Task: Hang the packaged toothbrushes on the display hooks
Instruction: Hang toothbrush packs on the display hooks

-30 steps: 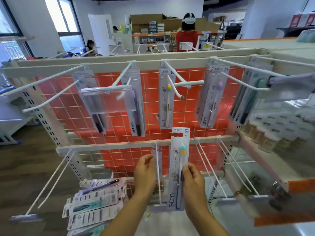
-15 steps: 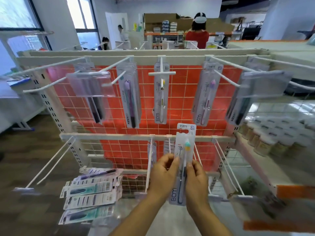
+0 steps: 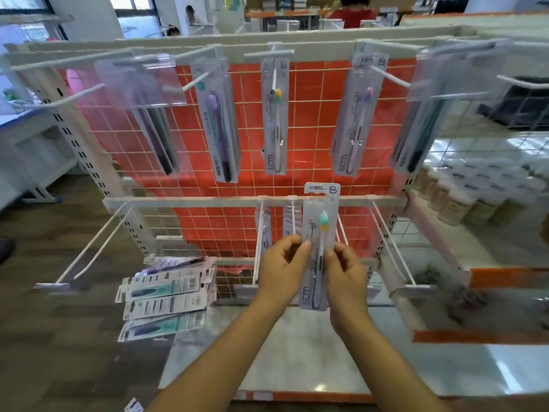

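A packaged toothbrush [image 3: 319,221] with a teal and yellow head stands upright in front of the lower rail. My left hand [image 3: 282,269] pinches its left edge and my right hand [image 3: 344,272] pinches its right edge. Its top tab sits level with the lower rail, beside the middle lower hooks [image 3: 292,221], which carry a few packs. More packaged toothbrushes [image 3: 274,114] hang from the upper row of hooks. A loose pile of packs [image 3: 166,292] lies on the shelf at lower left.
White double-wire hooks [image 3: 92,248] jut toward me at lower left and at lower right [image 3: 392,248]. Clear price-tag flaps [image 3: 139,81] hang on the upper hooks. Jars [image 3: 463,191] fill the shelf at right. People stand in the background.
My left hand has moved from the middle lower hook onto the pack's left edge, so both hands now hold it. The view has shifted left and closer to the rack.
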Available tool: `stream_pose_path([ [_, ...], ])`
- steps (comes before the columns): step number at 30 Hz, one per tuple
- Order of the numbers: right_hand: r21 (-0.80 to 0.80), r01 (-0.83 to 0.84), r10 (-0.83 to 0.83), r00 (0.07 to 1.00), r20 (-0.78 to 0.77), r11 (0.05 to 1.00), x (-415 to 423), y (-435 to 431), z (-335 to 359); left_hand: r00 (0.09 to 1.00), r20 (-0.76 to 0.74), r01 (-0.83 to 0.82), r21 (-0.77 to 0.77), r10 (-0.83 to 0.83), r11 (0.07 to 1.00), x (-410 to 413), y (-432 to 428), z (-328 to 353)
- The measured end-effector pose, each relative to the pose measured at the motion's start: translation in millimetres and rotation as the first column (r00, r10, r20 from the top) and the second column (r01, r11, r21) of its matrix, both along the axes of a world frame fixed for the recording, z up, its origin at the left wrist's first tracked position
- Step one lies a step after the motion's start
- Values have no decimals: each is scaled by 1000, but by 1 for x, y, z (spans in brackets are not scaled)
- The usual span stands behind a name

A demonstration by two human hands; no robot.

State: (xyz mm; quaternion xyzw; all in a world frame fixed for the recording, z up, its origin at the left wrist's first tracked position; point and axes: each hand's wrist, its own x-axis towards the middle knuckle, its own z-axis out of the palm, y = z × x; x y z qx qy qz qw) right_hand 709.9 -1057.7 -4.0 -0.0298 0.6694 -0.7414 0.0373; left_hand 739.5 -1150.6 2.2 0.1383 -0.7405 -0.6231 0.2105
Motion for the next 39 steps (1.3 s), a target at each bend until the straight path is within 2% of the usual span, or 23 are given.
stream_pose_path([
  [3,13,7,-7,1000,6,1000,13,0,-4,1000,-2,21,40,-21,999,12,-1,-5],
  [11,2,-13,13,999,-46,1000,50,15,-25,998,-5,64,6,-64,998,46,3,-31],
  [20,28,29,-29,1000,1,999,63,40,-74,989,82,127,-103,-119,986,60,27,-76],
  [23,60,36,-37,999,6,998,58,45,-93,985,120,133,-94,-121,987,54,33,-96],
  [32,144,15,-12,1000,-22,989,36,51,-147,988,66,145,-140,-136,979,37,40,-147],
  [39,126,-26,33,998,-50,992,24,49,-184,992,18,123,-194,-121,973,21,32,-191],
])
